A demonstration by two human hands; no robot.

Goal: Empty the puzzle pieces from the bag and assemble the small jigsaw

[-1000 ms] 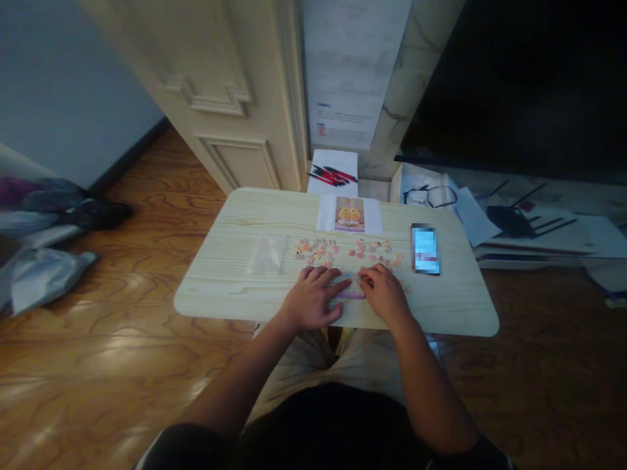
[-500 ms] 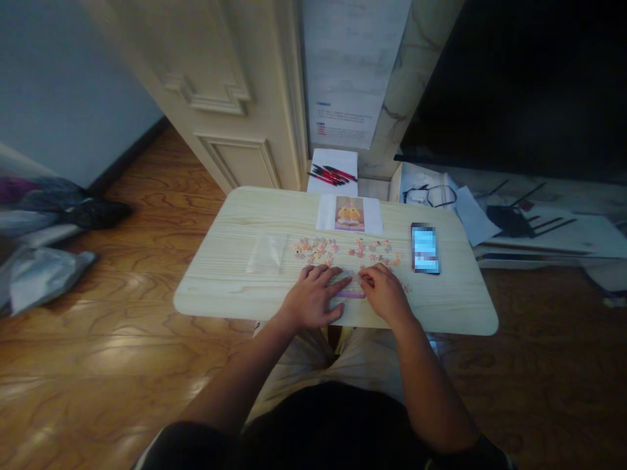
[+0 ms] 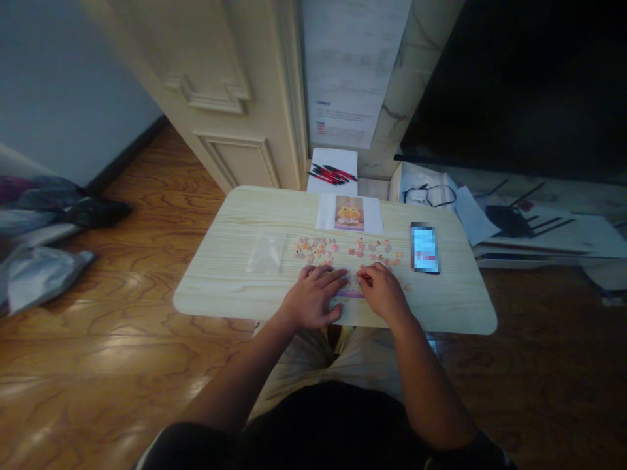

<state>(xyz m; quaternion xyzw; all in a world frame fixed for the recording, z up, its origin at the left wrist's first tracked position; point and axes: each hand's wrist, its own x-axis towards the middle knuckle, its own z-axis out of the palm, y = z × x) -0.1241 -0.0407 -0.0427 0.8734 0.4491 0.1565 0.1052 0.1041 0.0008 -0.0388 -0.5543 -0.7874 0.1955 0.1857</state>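
Observation:
My left hand (image 3: 316,297) lies flat with fingers spread, over the left side of a small pinkish-purple puzzle (image 3: 351,293) near the table's front edge. Across from it, my right hand (image 3: 382,290) pinches thumb and fingertips together at the puzzle's right side; whatever is between them is too small to make out. Loose jigsaw pieces (image 3: 317,247) lie in a cluster beyond my left hand. A second group of jigsaw pieces (image 3: 375,247) is spread beyond my right hand. Behind them, a paper with a printed picture (image 3: 349,214) shows a yellow figure.
On the light wooden table (image 3: 215,281), a clear plastic bag (image 3: 266,253) lies left and a phone (image 3: 425,248) right. Past the far edge are red and black pens (image 3: 332,174), glasses (image 3: 431,195) and a black router (image 3: 509,220). A dark screen (image 3: 529,85) stands behind.
My right hand has shifted very slightly left, still pinched. The left hand's fingers have drawn back a little, over the same spot. The loose pieces look unmoved.

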